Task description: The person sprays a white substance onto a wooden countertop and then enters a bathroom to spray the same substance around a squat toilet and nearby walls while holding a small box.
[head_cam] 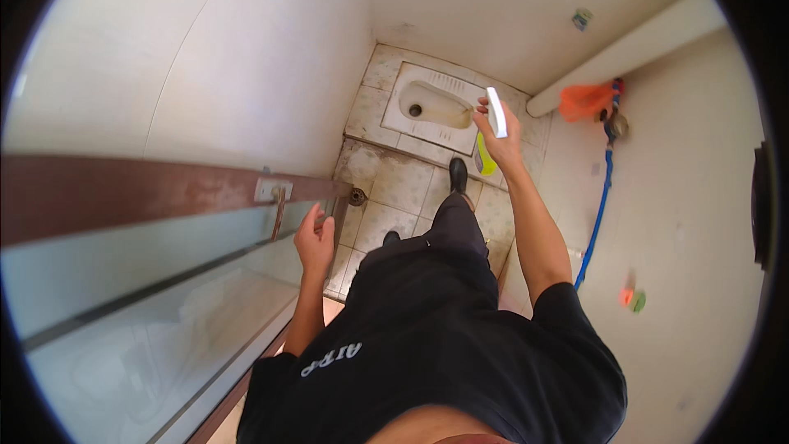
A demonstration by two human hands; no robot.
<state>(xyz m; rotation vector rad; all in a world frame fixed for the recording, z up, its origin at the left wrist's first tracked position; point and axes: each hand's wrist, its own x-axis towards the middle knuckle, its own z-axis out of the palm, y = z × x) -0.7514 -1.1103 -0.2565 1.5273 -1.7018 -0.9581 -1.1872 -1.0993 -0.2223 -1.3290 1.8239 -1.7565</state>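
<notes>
My right hand is raised near the right end of a white ceramic squat toilet, gripping a narrow white object that I cannot identify more closely. Just below that hand shows a yellow-green item, partly covered by it; whether it stands on the step or hangs from the hand is unclear. My left hand holds nothing, its fingers curled and a little apart. It is close to the metal lever handle of a brown-framed glazed door, without visible contact.
A floor drain sits by the door's edge. The toilet is set in a raised tiled step. Along the right wall run a blue pipe with a valve and an orange plastic bag. A thick white pipe crosses the corner.
</notes>
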